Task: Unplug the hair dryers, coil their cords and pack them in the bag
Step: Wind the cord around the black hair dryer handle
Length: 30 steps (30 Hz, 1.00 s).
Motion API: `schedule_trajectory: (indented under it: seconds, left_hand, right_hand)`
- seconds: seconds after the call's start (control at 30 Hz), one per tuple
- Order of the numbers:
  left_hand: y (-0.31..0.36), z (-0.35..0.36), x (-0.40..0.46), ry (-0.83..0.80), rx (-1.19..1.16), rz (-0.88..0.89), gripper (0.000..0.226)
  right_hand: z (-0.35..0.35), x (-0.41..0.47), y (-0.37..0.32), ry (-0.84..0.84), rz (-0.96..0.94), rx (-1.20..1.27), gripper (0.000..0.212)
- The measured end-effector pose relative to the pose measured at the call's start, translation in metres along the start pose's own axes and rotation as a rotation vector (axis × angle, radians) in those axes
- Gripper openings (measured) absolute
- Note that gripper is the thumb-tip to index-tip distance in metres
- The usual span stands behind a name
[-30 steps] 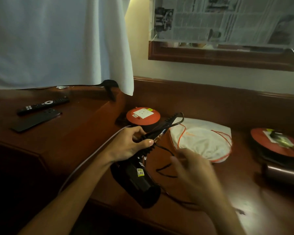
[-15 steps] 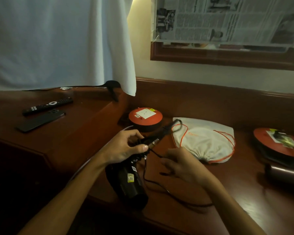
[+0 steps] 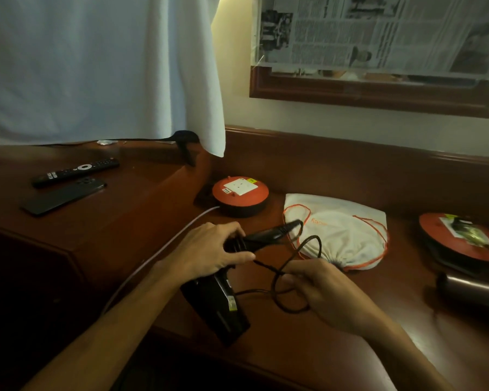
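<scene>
My left hand (image 3: 209, 249) grips the handle of a black hair dryer (image 3: 218, 303), whose barrel points down toward me over the desk's front edge. Its black cord (image 3: 297, 261) loops from the handle end into my right hand (image 3: 322, 292), which pinches the cord and holds a loose loop. A white drawstring bag (image 3: 339, 230) with orange cords lies flat just beyond my hands. A second, brownish hair dryer (image 3: 472, 286) lies at the right edge, its cord running to the right orange socket reel (image 3: 458, 238).
An orange socket reel (image 3: 239, 193) with a white cable sits behind my left hand. A remote (image 3: 75, 172) and a dark phone (image 3: 62, 196) lie on the raised desk section at left. A white cloth hangs above; a wooden-framed mirror covered with newspaper is on the wall.
My right hand came in from the front, took hold of the black cord and formed a loop with it. The dryer handle tilted lower toward the bag.
</scene>
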State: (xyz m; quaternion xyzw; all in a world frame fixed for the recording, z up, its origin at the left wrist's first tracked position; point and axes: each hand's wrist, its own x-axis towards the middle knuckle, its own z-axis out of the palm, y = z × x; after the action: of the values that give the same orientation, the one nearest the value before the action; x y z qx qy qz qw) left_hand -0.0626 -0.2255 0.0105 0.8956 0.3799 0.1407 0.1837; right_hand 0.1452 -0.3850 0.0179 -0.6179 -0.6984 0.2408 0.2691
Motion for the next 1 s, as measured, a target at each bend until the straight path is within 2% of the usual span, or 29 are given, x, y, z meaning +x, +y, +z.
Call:
schedule_trajectory:
  seconds: [0.17, 0.27, 0.37, 0.47, 0.57, 0.63, 0.73, 0.83, 0.87, 0.93, 1.0]
  left_hand:
    - [0.035, 0.014, -0.006, -0.018, 0.515, 0.163, 0.048]
    - [0.049, 0.026, -0.007, -0.032, 0.612, 0.246, 0.045]
    - [0.051, 0.03, -0.009, -0.013, 0.628, 0.318, 0.048]
    - [0.054, 0.023, -0.012, -0.004, 0.548, 0.296, 0.049]
    - [0.053, 0.009, -0.014, -0.085, 0.333, 0.201, 0.041]
    - [0.052, 0.0, -0.015, -0.153, 0.222, 0.135, 0.034]
    - [0.051, -0.011, -0.016, -0.228, 0.146, 0.087, 0.018]
    - [0.048, -0.014, -0.015, -0.312, 0.079, 0.049, 0.038]
    - [0.047, -0.014, -0.014, -0.345, 0.035, 0.045, 0.041]
    - [0.045, -0.013, -0.013, -0.399, -0.04, 0.046, 0.043]
    - [0.042, -0.014, -0.012, -0.42, -0.082, 0.044, 0.042]
  right_hand:
    - [-0.006, 0.01, 0.001, 0.029, 0.026, -0.097, 0.021]
    - [-0.004, 0.017, -0.012, -0.043, -0.01, -0.118, 0.024]
    - [-0.012, 0.028, -0.015, -0.026, -0.04, -0.042, 0.029]
    - [-0.023, 0.033, -0.014, 0.02, -0.003, 0.183, 0.036]
    - [-0.029, 0.034, -0.014, 0.038, 0.057, 0.458, 0.051]
    - [-0.032, 0.036, -0.006, 0.068, 0.061, 0.558, 0.057]
    - [-0.033, 0.041, 0.016, 0.091, 0.015, 0.334, 0.053]
    - [-0.028, 0.046, 0.034, -0.081, 0.016, 0.093, 0.048]
    - [-0.026, 0.049, 0.037, -0.104, 0.031, 0.06, 0.041]
    - [-0.024, 0.053, 0.038, -0.08, 0.011, 0.014, 0.022]
    - [-0.028, 0.054, 0.038, 0.002, -0.086, 0.014, 0.016]
